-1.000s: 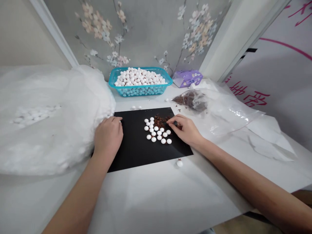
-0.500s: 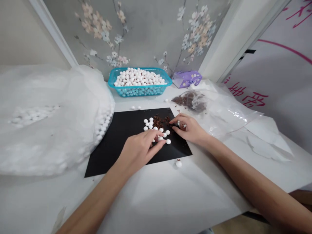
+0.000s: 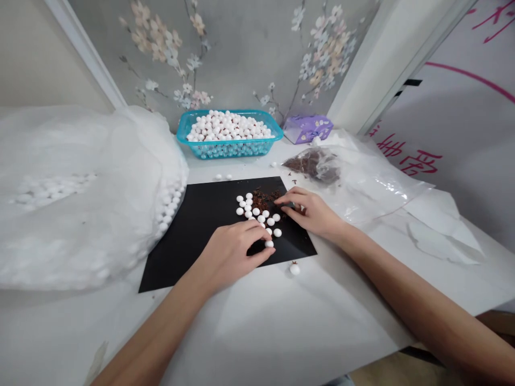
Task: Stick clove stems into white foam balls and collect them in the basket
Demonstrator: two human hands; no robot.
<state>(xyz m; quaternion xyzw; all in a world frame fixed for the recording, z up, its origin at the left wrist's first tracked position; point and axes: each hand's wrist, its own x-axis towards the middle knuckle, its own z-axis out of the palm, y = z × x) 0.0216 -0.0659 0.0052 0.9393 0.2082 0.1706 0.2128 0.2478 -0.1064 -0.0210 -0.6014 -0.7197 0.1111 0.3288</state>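
Note:
My left hand [image 3: 235, 249] pinches a white ball [image 3: 269, 244] between thumb and forefinger, over the front part of a black sheet [image 3: 173, 236]. Just beyond its knuckles lie several loose white balls [image 3: 256, 212], some partly covered by the fingers. My right hand [image 3: 309, 212] reaches in from the right, fingertips at a small heap of reddish-brown bits [image 3: 261, 198]. Its thumb and forefinger are a little apart, and I see nothing held between them. A white ball with a brown tip [image 3: 295, 269] sits on the white table in front of the sheet.
A blue basket [image 3: 233, 153] heaped with white balls stands at the back. To the left bulges a big translucent bag [image 3: 88, 214] of white balls. A clear bag of brown bits [image 3: 316, 163], a purple packet [image 3: 308, 130] and white paper [image 3: 446, 230] lie on the right.
My left hand has come slightly nearer to me, bringing a white ball away from the group in its pinch. My right hand's fingertips have moved a little left, further into the brown bits.

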